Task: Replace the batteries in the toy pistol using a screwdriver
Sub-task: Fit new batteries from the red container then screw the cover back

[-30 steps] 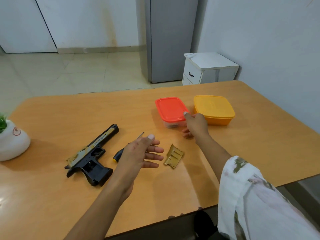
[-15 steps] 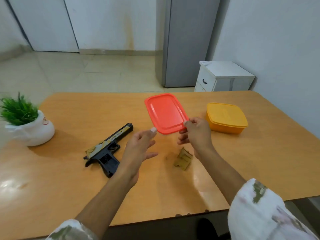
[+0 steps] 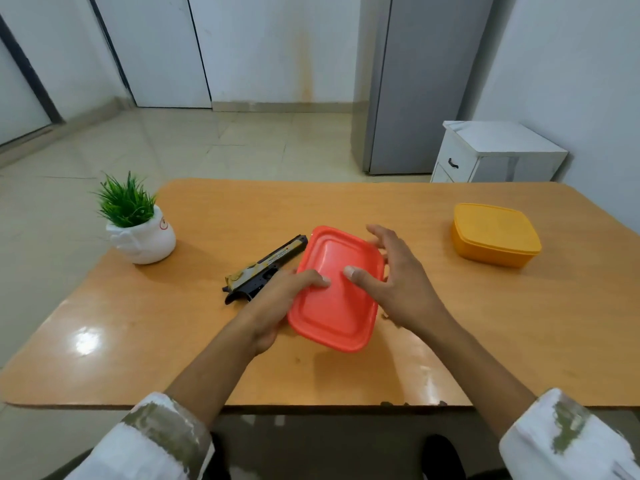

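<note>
L grip (image 3: 277,299) pinches red lid (image 3: 336,306), R grip (image 3: 401,285) splayed, thumb on it; yellow box (image 3: 495,233) lidded, contents unseen.

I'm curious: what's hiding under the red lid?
Can't tell. The red lid covers everything beneath; only part of the toy pistol and the table show beside it.

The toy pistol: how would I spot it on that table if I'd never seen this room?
Start at the orange wooden table. Between the white plant pot at its left and the red box held in the middle lies the toy pistol, flat on the wood. It is the only black thing there, with a gold-patterned slide.
</note>
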